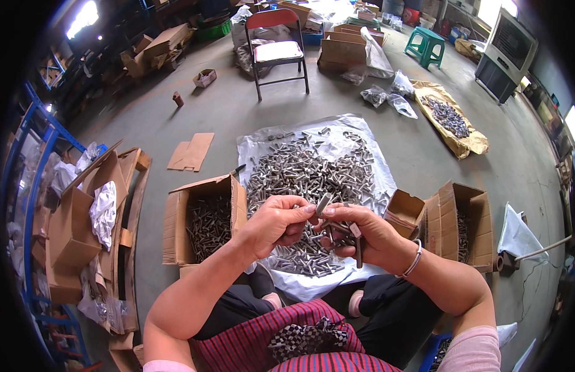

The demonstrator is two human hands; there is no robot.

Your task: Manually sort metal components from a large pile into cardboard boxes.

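1. Left hand [276, 224]: curling closed, its fingertips pinching one grey metal bolt [323, 203] that is sticking up between the two hands. The lower end of the bolt is disappearing behind the fingers.
2. Right hand [368, 234]: clenching around a bundle of bolts [344, 230], touching the left hand at the fingertips. How many it is gripping cannot be told, since the palm is covering most of them; a couple of shanks are poking out below the fist. A thin bracelet [413, 260] is sitting on its wrist.
3. Heap of loose bolts [309, 170]: lying on a white plastic sheet [253, 146] on the floor, directly beyond and beneath both hands. The hands are hiding the near middle of the heap.
4. Open cardboard box [176, 217]: standing just to the left of the left hand, holding more bolts; its depth is lying in shadow.
5. Second cardboard box [470, 204]: standing to the right of the right hand, its contents showing only as a dark strip past one flap.
6. Small empty carton [404, 208]: sitting just beyond the right wrist, its lower part being covered by the forearm.
7. Red folding chair [276, 46]: standing well beyond the heap.
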